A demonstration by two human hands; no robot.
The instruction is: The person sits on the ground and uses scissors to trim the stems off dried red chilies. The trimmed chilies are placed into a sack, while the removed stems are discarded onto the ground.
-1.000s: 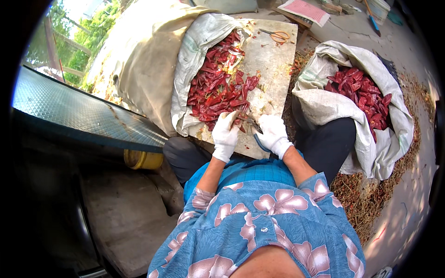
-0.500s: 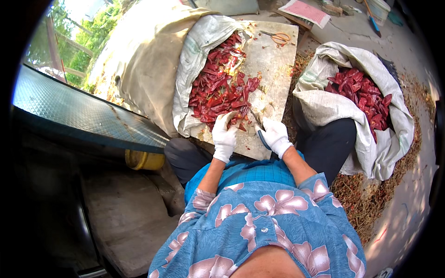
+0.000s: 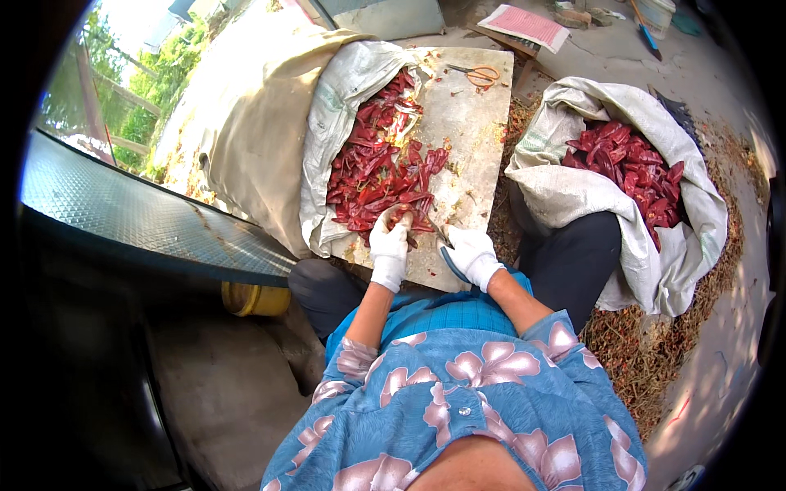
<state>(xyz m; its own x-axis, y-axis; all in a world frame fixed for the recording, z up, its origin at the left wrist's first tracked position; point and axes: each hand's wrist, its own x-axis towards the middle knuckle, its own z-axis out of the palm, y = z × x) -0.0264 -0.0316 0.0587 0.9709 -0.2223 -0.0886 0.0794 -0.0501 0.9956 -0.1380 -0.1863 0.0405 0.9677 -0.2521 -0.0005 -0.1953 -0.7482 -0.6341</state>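
Note:
Both hands wear white gloves and work at the near edge of a board (image 3: 475, 139) bearing a heap of dried red chilies (image 3: 378, 176). My left hand (image 3: 389, 250) is closed on a chili, its fingers at the heap's near side. In my right hand (image 3: 472, 252) is a pair of scissors (image 3: 449, 263) with dark blue handles; the blades point toward the left hand and are partly hidden. The heap spills from the mouth of a white woven sack (image 3: 318, 155) lying on its side. More chilies (image 3: 626, 155) fill an upright, rolled-down woven sack (image 3: 565, 184) at right.
Orange-handled scissors (image 3: 481, 76) lie on the board's far end. At left are a textured metal sheet (image 3: 147, 209) and a yellow bucket (image 3: 255, 299). Dry stem scraps (image 3: 630, 360) cover the floor around the right sack. Far back lies a pink sheet (image 3: 524, 26).
My left hand has shifted slightly down and closed over a chili at the heap's edge. My right hand has drawn a little left and down with the scissors. The whole view has shifted slightly.

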